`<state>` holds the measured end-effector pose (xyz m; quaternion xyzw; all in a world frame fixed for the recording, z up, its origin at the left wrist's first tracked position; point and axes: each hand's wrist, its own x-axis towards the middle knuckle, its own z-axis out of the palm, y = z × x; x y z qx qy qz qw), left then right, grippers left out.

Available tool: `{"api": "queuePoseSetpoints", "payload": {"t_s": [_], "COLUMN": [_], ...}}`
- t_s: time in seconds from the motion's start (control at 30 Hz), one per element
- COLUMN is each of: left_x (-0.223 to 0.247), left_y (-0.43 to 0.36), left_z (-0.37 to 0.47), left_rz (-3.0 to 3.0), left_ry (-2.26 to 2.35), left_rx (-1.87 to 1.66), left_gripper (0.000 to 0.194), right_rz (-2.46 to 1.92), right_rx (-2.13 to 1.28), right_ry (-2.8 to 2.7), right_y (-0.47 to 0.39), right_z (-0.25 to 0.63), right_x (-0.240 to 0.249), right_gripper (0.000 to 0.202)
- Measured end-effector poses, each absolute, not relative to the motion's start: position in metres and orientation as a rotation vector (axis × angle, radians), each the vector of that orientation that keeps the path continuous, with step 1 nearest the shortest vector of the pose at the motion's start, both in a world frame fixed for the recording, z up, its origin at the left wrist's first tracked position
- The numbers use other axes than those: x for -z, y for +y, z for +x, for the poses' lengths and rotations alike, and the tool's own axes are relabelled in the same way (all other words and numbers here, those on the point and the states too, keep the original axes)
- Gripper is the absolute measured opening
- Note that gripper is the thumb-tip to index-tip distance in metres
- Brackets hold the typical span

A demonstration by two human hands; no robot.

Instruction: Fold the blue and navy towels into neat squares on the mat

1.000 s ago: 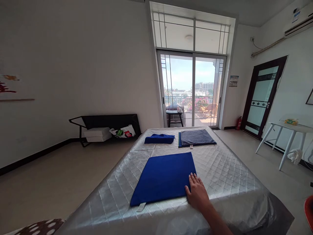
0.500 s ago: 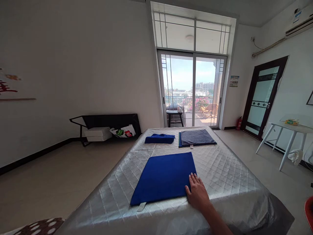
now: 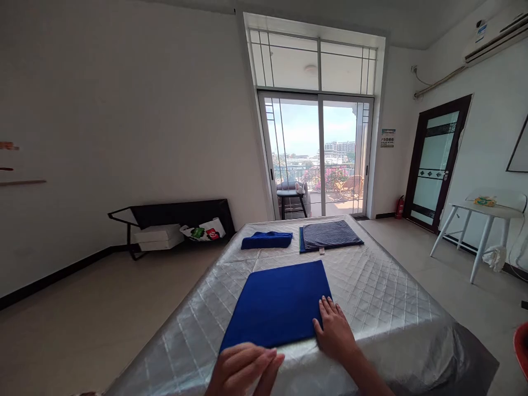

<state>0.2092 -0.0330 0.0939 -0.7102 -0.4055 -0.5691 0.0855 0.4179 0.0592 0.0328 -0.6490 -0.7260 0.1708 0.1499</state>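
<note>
A blue cloth (image 3: 276,302) lies flat, folded into a four-sided shape, on the silver quilted cover (image 3: 371,286). My right hand (image 3: 335,330) rests with its fingers stretched out on the cloth's right edge near the front corner. Over the cloth's front left corner is my left hand (image 3: 245,367), its fingers bent and the fingertips drawn together; whether anything is between them is too small to tell. That corner and the white tag seen there before are hidden behind it.
Beyond lie a small folded blue cloth (image 3: 267,240) and a grey cloth (image 3: 332,234) on top of a blue one. A black bench (image 3: 181,217) with white boxes stands at the left wall, a white chair (image 3: 489,212) at the right.
My left hand has come into view from below, at the cloth's front left corner. My right hand stays on the right edge. The view has shifted slightly.
</note>
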Motion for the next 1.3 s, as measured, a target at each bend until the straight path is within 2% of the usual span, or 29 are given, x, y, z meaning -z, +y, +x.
{"api": "queuePoseSetpoints", "payload": {"t_s": [0.07,0.2,0.3,0.5,0.63,0.8,1.03,1.2,1.3], "left_x": [-0.088,-0.046,-0.012,0.001,0.009,0.032,0.044,0.028,0.008], "left_y": [0.011,0.081,0.099,0.093,0.09,0.088,0.088,0.085,0.093], "left_z": [0.227,0.253,0.254,0.198,0.128,0.081,0.082,0.09,0.134], "left_rz": [-2.332,-2.673,-2.719,-2.553,-2.431,-2.419,-2.287,-2.281,-2.343], "left_ry": [-1.211,-1.528,-1.683,-1.989,-2.006,-1.922,-2.23,-2.22,-2.045], "left_rx": [1.565,0.914,0.421,0.07,-0.046,-0.019,-0.029,-0.079,0.093], "left_gripper": [0.021,0.039,0.055,0.066,0.052,0.047,0.077,0.076,0.066], "right_rz": [-1.87,-1.886,-1.897,-1.918,-1.927,-1.936,-1.959,-1.953,-1.953], "right_rx": [-0.489,-0.477,-0.484,-0.517,-0.526,-0.531,-0.571,-0.543,-0.528], "right_ry": [-2.081,-2.103,-2.132,-2.138,-2.145,-2.132,-2.136,-2.15,-2.148], "right_y": [0.06,0.061,0.061,0.059,0.058,0.057,0.057,0.058,0.059], "right_z": [0.418,0.417,0.416,0.416,0.416,0.415,0.415,0.414,0.414], "right_x": [-0.032,-0.032,-0.034,-0.039,-0.041,-0.041,-0.043,-0.041,-0.039], "right_gripper": [0.066,0.065,0.065,0.066,0.067,0.066,0.067,0.067,0.067]}}
